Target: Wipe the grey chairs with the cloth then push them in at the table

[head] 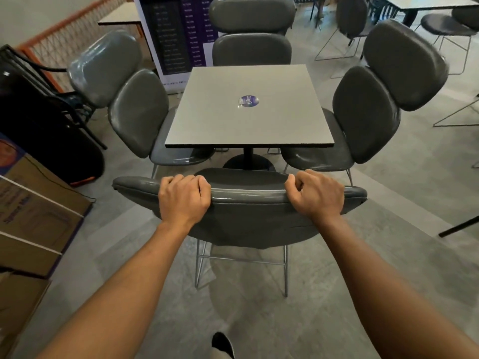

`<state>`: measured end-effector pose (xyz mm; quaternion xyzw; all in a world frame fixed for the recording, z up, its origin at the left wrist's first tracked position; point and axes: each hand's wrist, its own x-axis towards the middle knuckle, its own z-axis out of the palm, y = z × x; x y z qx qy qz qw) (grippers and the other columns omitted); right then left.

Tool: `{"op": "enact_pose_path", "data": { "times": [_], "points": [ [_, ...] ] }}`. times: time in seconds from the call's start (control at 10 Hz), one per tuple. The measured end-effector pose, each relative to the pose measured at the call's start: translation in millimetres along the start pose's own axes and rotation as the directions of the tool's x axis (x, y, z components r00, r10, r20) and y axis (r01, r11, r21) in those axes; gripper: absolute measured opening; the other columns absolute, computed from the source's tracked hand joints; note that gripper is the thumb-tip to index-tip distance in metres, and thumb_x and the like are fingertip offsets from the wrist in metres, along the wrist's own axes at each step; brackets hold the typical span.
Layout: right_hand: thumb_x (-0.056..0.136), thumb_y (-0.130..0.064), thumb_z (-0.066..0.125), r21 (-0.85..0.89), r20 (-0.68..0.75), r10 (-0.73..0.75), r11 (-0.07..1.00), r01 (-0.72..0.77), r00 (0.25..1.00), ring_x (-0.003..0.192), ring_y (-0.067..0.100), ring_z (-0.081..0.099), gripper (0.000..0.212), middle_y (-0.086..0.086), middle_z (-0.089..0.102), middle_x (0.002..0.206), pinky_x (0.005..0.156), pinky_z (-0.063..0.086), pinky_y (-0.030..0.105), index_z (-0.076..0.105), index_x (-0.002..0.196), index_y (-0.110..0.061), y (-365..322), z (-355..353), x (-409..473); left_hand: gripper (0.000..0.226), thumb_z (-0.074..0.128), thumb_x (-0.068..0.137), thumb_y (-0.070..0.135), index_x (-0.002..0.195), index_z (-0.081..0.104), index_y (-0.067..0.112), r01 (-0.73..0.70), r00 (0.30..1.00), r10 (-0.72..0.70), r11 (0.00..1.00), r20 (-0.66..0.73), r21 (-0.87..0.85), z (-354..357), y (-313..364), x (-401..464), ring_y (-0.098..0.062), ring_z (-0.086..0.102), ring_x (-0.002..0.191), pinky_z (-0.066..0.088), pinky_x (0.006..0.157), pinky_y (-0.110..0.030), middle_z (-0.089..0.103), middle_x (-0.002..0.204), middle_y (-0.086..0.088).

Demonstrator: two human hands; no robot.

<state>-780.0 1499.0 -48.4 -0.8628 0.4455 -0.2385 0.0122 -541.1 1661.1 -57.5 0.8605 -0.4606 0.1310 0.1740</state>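
Note:
A grey padded chair stands in front of me, its back towards me and its seat pointing under the square grey table. My left hand grips the top edge of the chair's backrest on the left. My right hand grips the same edge on the right. Three more grey chairs stand at the table: one at the left side, one at the right side, one at the far side. No cloth is in view.
Cardboard boxes are stacked at my left, with a black chair behind them. Extra grey chairs stand behind the left, right and far ones. A purple banner stands beyond the table. Other tables and chairs fill the back right.

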Motion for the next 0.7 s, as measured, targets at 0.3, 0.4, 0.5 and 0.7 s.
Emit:
{"op": "enact_pose_path", "data": {
  "times": [0.3, 0.4, 0.5, 0.7],
  "points": [
    [0.097, -0.049, 0.048, -0.01, 0.324, 0.081, 0.997, -0.083, 0.943, 0.064, 0.008, 0.052, 0.037, -0.006, 0.062, 0.073, 0.056, 0.035, 0.024, 0.062, 0.072, -0.025, -12, -14, 6, 0.04, 0.028, 0.105, 0.043, 0.1, 0.066, 0.029, -0.02, 0.981, 0.027, 0.999, 0.193, -0.042, -13, -9, -6, -0.017, 0.057, 0.104, 0.038, 0.099, -0.041, 0.068, 0.112, 0.006],
    [0.098, -0.043, 0.057, 0.196, 0.501, 0.013, 0.972, -0.128, 0.866, 0.078, 0.009, 0.06, 0.025, -0.007, 0.066, 0.085, 0.075, 0.054, 0.036, 0.069, 0.094, -0.021, -37, -19, 21, 0.046, 0.032, 0.105, 0.054, 0.141, 0.051, 0.032, -0.02, 0.963, 0.047, 0.994, 0.265, -0.106, -20, -19, -3, -0.019, 0.041, 0.138, 0.028, 0.115, -0.044, 0.051, 0.147, 0.005],
    [0.097, -0.05, 0.06, 0.299, 0.487, -0.094, 0.952, -0.065, 0.868, 0.093, 0.009, 0.058, 0.035, -0.009, 0.06, 0.105, 0.088, 0.051, 0.035, 0.063, 0.121, -0.024, -83, -16, 36, 0.059, 0.03, 0.104, 0.062, 0.155, 0.035, 0.033, 0.03, 0.961, 0.001, 0.994, 0.277, -0.107, -29, -40, 4, -0.022, 0.02, 0.154, 0.013, 0.125, -0.051, 0.033, 0.163, 0.004],
    [0.093, -0.06, 0.059, 0.405, 0.47, -0.268, 0.912, 0.065, 0.841, 0.129, 0.024, 0.051, 0.065, 0.003, 0.046, 0.146, 0.105, 0.042, 0.04, 0.043, 0.147, -0.03, -199, 8, 65, 0.068, 0.03, 0.103, 0.065, 0.162, 0.02, 0.033, 0.184, 0.954, -0.153, 0.977, 0.256, -0.104, -58, -127, 4, -0.02, 0.004, 0.158, 0.004, 0.127, -0.049, 0.015, 0.171, 0.007]
  ]
}}
